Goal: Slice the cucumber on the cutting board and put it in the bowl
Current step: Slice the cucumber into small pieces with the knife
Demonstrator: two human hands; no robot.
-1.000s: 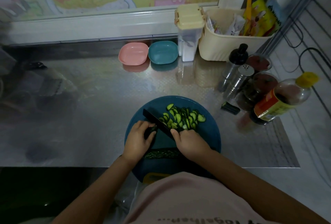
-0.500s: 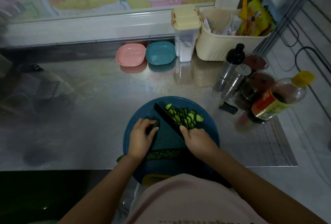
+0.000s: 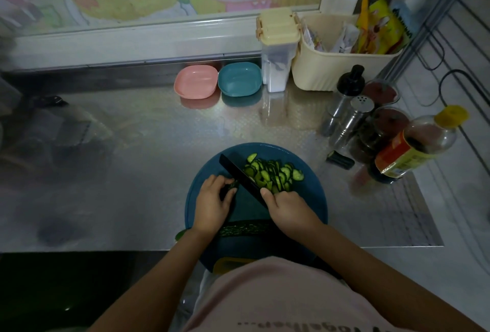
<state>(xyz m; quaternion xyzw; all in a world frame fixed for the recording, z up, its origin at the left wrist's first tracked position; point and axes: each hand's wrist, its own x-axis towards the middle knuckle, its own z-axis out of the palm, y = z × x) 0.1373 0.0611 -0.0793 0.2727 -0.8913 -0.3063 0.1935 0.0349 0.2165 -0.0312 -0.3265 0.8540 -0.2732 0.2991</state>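
Slicing well along: slices heaped on cutting board, far side. Mid-board, left hand pinched cucumber stub; right hand gripped knife. Uncut long piece at board's near edge. Beyond board, teal bowl unfilled.

pale pink top, soft plain fabric, fills the lower middle of the view, slightly creased near the upper hem. dark printed lettering runs across its front, upside down from this view and cut by the bottom edge. a row of dots and part of a word show, too clipped to read with confidence. sleeves out of view. both forearms bare from frame edge to wrist. left hand and right hand bare, uncovered fingers.
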